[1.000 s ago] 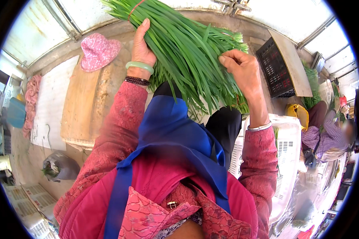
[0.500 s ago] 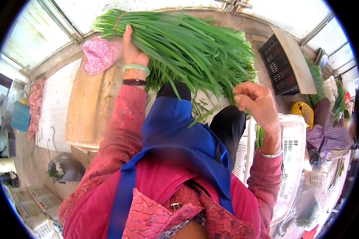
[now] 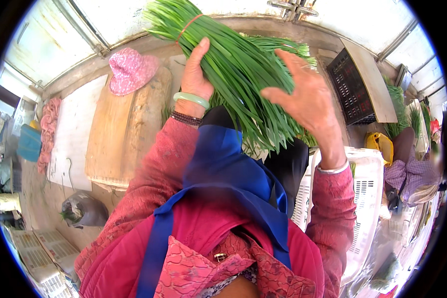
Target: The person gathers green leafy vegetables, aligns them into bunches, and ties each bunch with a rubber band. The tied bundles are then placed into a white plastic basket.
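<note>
A thick bunch of green garlic chives (image 3: 233, 62) slants over my knees, its pale stem ends at the upper left and its leaf tips lower right. A red band (image 3: 189, 29) circles it near the stem ends. Gripping it just below the band is my left hand (image 3: 196, 74), thumb on top and the other fingers hidden underneath. My right hand (image 3: 308, 99) is at the bunch's right side, empty, thumb and fingers spread; whether it touches the leaves I cannot tell. More chives (image 3: 298, 48) lie behind the bunch.
A pink hat (image 3: 131, 72) rests on a wooden block (image 3: 114, 134) at my left. At my right are a white plastic crate (image 3: 365, 186) and, farther off, a black crate (image 3: 350, 87) with a board against it. Another person (image 3: 409, 171) sits at far right.
The bunch has swung from nearly level to a steeper slant, with its stem end raised. My left hand moved right with it. My right hand rose and spread open; the loose leaf below it is gone.
</note>
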Action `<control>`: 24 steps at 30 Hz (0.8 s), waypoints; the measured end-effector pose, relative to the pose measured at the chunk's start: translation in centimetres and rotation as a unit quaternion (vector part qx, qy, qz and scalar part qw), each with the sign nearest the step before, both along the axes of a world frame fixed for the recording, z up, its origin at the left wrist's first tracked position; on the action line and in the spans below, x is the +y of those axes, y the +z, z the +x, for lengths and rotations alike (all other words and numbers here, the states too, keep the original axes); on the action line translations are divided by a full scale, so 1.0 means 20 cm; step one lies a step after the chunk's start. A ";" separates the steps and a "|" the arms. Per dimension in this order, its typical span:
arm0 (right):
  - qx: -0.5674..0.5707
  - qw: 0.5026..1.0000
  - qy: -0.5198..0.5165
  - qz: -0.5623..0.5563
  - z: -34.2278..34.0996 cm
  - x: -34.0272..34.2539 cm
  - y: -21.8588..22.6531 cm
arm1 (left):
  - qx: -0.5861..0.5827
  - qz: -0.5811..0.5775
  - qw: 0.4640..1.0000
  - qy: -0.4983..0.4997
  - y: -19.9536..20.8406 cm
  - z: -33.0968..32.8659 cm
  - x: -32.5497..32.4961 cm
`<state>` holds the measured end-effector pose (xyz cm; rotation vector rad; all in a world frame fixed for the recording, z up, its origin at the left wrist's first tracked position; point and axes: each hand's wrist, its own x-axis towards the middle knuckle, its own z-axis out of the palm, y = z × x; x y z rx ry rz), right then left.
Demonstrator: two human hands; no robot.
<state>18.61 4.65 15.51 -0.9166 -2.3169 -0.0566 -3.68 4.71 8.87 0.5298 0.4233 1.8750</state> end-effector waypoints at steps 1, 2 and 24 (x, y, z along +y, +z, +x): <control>-0.055 0.998 -0.029 -0.002 -0.02 0.01 -0.02 | 0.006 0.010 1.000 -0.020 0.00 0.02 0.00; -0.055 0.997 -0.034 -0.043 -0.01 0.02 -0.04 | 0.010 0.001 1.000 -0.025 0.01 0.04 0.00; -0.050 0.955 0.044 -0.288 0.30 0.23 0.12 | 0.082 -0.059 0.990 -0.099 -0.17 0.14 0.06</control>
